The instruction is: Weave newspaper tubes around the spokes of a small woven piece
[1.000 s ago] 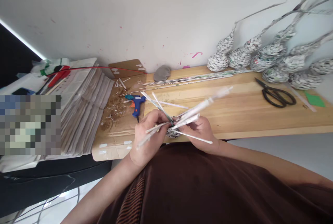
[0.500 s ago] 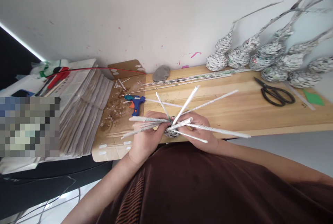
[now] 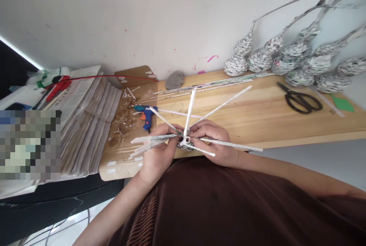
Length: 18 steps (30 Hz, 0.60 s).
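A small woven piece of rolled paper sticks [image 3: 186, 146] sits between my hands near the table's front edge, mostly covered by my fingers. Rolled paper sticks [image 3: 189, 112] fan out from it in several directions. My left hand [image 3: 160, 154] is closed around its left side, thumb and fingers pinching at the base of the sticks that point left. From the right, my right hand [image 3: 213, 145] pinches the same piece, with one stick [image 3: 243, 146] running out over its fingers. Beyond my left hand lies a blue glue gun [image 3: 147, 116] with an orange trigger.
Black scissors [image 3: 300, 99] lie on the wooden table [image 3: 257, 116] at right. Several woven paper gourds [image 3: 236, 65] stand along the wall. Loose paper sticks [image 3: 206, 85] and a grey stone [image 3: 174, 80] are at the back. A tall newspaper stack [image 3: 94, 124] stands left, beside scrap-covered cardboard [image 3: 114, 162].
The upright stick and its neighbours have swung left, and a short stick that pointed toward the right now stands end-on near the centre. Both hands keep their grip; the whole view has shifted slightly.
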Tool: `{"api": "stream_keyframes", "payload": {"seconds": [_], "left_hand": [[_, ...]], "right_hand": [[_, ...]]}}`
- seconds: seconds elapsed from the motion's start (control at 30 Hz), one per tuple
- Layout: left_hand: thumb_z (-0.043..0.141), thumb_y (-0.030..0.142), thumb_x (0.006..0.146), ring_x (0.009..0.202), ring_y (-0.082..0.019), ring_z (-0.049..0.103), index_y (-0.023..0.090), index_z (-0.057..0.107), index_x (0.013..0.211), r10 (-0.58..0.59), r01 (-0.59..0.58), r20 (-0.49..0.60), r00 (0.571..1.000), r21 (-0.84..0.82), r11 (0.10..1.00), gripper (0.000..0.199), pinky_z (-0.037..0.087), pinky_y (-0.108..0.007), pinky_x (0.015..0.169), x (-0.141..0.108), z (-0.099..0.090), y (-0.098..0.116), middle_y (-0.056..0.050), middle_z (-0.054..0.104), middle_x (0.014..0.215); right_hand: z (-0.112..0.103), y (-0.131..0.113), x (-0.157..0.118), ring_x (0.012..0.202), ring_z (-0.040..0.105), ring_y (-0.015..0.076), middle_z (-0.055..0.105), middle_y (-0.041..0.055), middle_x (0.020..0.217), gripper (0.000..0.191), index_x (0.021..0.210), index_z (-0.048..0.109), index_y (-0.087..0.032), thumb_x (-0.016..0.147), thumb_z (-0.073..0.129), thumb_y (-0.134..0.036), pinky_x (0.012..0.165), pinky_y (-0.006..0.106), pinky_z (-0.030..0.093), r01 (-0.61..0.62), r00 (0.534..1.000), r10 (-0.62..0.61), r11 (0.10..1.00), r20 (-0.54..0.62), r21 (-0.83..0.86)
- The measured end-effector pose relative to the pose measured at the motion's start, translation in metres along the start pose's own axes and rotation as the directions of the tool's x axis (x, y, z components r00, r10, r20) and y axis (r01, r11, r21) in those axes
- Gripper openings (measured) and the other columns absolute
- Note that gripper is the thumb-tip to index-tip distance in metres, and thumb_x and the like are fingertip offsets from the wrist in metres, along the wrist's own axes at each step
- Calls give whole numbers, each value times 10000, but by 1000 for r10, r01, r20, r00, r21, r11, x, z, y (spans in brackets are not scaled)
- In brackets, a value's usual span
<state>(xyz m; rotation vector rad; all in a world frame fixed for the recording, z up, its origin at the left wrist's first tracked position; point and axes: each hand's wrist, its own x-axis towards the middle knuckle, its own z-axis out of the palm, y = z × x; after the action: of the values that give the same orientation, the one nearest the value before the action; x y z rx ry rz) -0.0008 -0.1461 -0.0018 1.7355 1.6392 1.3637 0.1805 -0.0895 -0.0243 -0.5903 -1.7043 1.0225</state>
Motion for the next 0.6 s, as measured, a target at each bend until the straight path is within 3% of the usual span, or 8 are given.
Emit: {"api": "stream_keyframes", "payload": {"seconds": [0.13, 0.27, 0.37, 0.47, 0.6], "left_hand": [[654, 159, 869, 875, -184, 732, 199, 643, 798, 78, -67, -96, 992, 110, 992, 82, 600, -323, 827, -2, 6, 2, -43, 757, 932], [672, 140, 860, 825, -159, 729, 203, 670, 802, 170, -137, -123, 978, 237, 962, 86, 588, -283, 800, -1, 9, 8, -18, 757, 875], [675, 99, 839, 821, -146, 724, 202, 670, 819, 189, -156, -104, 976, 264, 952, 106, 576, -254, 785, 0, 10, 10, -7, 753, 874], [653, 49, 829, 795, -125, 706, 212, 669, 855, 189, -167, -61, 980, 259, 951, 165, 562, -233, 784, 1, 11, 12, 17, 733, 838], [645, 13, 811, 802, -114, 692, 216, 663, 857, 224, -208, -42, 974, 239, 948, 209, 548, -222, 808, 0, 11, 13, 28, 721, 839]], "right_hand": [[0, 3, 3, 967, 695, 212, 719, 80, 994, 66, 878, 731, -230, 841, 717, -178, 892, 366, 564, 5, 1000, -5, 1000, -7, -13], [1, 8, 4, 988, 686, 213, 718, 76, 1082, 144, 1008, 688, -226, 866, 710, -222, 894, 365, 558, -135, 990, 136, 990, -32, 34], [2, 13, 4, 1047, 681, 231, 723, 87, 1171, 269, 1122, 678, -216, 860, 724, -257, 928, 378, 542, -234, 971, 235, 972, -35, 30], [4, 16, 5, 1115, 666, 256, 731, 96, 1179, 223, 1071, 722, -201, 865, 713, -287, 989, 403, 509, -254, 967, 254, 967, -8, 28], [8, 16, 8, 1045, 692, 243, 748, 89, 1109, 243, 1045, 722, -189, 835, 726, -313, 950, 385, 534, -346, 937, 349, 921, 15, 178]]}}
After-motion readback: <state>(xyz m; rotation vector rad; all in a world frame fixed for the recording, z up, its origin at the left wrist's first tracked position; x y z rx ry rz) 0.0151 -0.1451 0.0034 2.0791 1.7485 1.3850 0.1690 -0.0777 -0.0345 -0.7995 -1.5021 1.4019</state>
